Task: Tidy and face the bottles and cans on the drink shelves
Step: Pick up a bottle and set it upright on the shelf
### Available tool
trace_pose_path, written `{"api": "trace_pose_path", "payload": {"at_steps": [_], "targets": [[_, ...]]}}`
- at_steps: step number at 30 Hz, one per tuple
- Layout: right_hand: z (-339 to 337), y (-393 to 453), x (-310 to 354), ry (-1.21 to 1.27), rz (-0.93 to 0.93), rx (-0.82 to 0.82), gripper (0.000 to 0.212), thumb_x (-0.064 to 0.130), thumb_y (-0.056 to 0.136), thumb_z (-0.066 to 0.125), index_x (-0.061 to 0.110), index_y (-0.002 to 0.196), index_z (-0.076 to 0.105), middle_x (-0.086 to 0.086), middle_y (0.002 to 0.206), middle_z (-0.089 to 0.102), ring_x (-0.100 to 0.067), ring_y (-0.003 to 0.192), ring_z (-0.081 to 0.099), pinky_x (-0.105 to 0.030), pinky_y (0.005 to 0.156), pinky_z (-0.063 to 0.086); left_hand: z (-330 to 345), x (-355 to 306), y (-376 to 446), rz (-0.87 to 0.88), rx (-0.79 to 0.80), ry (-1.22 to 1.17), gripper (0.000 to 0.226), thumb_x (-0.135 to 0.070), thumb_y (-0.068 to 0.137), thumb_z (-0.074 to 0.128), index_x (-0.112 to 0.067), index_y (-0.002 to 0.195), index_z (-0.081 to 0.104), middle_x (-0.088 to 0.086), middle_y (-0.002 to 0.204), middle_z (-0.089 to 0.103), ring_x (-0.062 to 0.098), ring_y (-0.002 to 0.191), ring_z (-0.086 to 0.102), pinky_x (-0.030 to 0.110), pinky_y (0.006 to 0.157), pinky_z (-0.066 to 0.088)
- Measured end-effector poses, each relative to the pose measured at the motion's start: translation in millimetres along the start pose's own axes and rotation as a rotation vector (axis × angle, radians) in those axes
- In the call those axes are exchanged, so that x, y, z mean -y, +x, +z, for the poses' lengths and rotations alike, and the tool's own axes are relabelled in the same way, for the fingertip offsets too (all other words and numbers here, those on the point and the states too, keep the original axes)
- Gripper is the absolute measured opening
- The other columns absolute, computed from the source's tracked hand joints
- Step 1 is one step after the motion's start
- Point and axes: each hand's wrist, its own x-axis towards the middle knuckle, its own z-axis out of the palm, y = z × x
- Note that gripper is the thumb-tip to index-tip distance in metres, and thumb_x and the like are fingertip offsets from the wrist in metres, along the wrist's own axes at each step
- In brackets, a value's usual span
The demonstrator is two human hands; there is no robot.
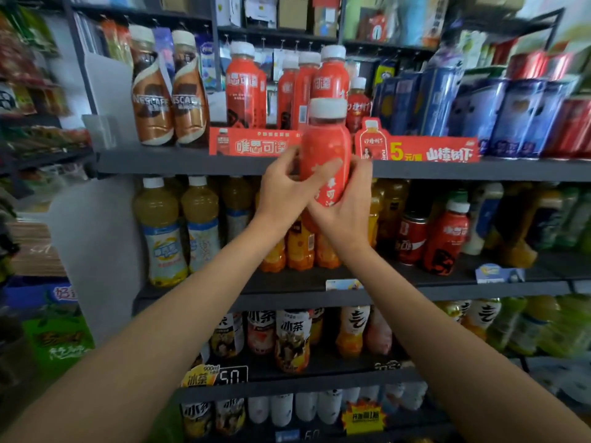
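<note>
Both hands hold one red plastic bottle with a white screw cap (324,155) upright in the air, just in front of the dark grey upper shelf board (179,161). The left hand (289,183) wraps the bottle's left side, its fingers curled around the front of the label. The right hand (347,203) cups the bottle's lower right side from below, with the thumb lying across the label and the fingers behind.

On the upper shelf board, behind the held bottle, stand more red bottles with white caps (244,87), fronted by a red cardboard price strip (254,143). At the left end of that board stand two brown coffee bottles with cream caps (169,91); toward its right end stand blue cans (518,116) and red cans (572,126).

Below that board, yellow juice bottles with white caps (160,231) stand to the left, and a red cola can (411,238) and another red bottle (447,238) stand to the right.
</note>
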Motion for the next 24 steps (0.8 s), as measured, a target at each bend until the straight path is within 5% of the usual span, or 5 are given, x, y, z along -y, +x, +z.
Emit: {"api": "trace_pose_path", "payload": {"at_steps": [3,6,12,16,24], "targets": [[8,26,25,-0.002,-0.062,0.026,0.064,0.036,0.073,0.076,0.003,0.118,0.045,-0.002,0.108,0.046,-0.009,0.099,0.048,-0.005,0.082,0.039,-11,-21,12,-0.010,-0.095,-0.114,0.029,-0.034,0.083,0.066,-0.026,0.108,0.055,-0.007,0.102,0.064,0.004,0.092,0.064,0.018,0.079,0.052],[19,47,43,0.023,-0.073,0.044,0.063,0.038,0.075,0.074,0.004,0.119,0.044,-0.002,0.109,0.047,-0.010,0.101,0.048,-0.010,0.084,0.039,-36,-44,30,-0.002,-0.060,-0.027,0.028,-0.033,0.086,0.062,-0.024,0.110,0.053,-0.010,0.100,0.063,0.000,0.088,0.063,0.013,0.076,0.051],[55,113,75,0.051,-0.068,0.173,0.054,0.030,0.076,0.074,0.003,0.116,0.051,-0.009,0.106,0.056,-0.015,0.093,0.052,-0.015,0.070,0.033,-75,-67,92,0.070,-0.178,0.170,0.048,-0.043,0.070,0.072,-0.019,0.109,0.058,0.000,0.102,0.066,0.015,0.097,0.064,0.031,0.089,0.051],[86,131,66,0.042,0.100,0.251,0.055,0.030,0.074,0.076,0.007,0.116,0.050,-0.009,0.112,0.060,-0.024,0.103,0.059,-0.027,0.079,0.045,-88,-54,120,-0.104,-0.137,0.226,0.055,-0.040,0.078,0.070,-0.018,0.125,0.053,0.004,0.116,0.062,0.019,0.107,0.060,0.035,0.098,0.046],[101,161,52,-0.040,0.289,0.335,0.073,0.038,0.070,0.079,0.005,0.122,0.041,-0.010,0.117,0.057,-0.025,0.106,0.058,-0.030,0.080,0.046,-90,-33,120,-0.419,-0.037,0.031,0.058,-0.051,0.098,0.022,-0.016,0.144,0.029,0.011,0.150,0.030,0.025,0.139,0.026,0.027,0.090,0.027]]}}
